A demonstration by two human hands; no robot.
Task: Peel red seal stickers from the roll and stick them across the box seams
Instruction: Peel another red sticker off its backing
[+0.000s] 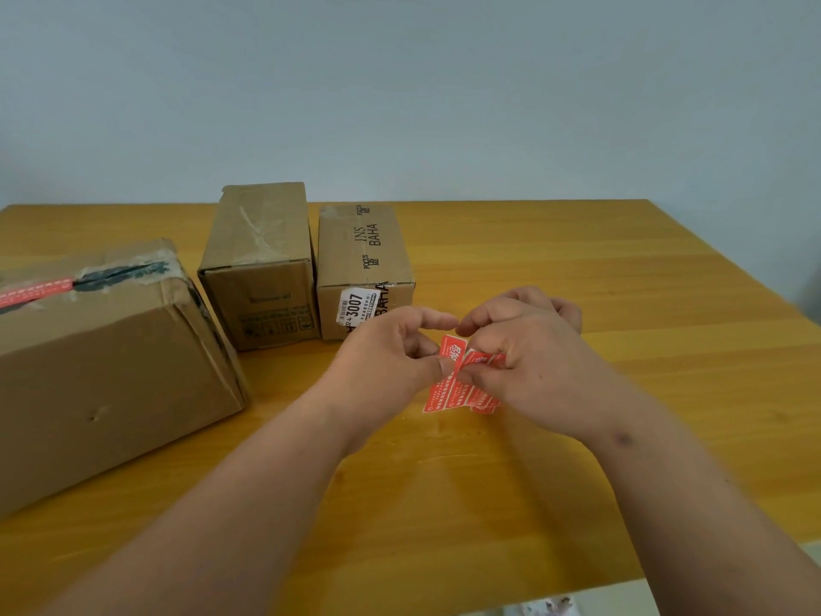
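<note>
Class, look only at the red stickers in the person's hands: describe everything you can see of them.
The red seal stickers are narrow red strips with white print, several side by side on pale backing. They hang tilted above the wooden table, right of the boxes. The left hand pinches one strip; the right hand grips the others, partly covering them.

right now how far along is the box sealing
One done: the large box has a red seal sticker across its top seam. In hand: left hand and right hand peel a sticker from the strip. Left: middle box and labelled box show none.

Both hands (466, 362) on red stickers (448, 389)
</note>
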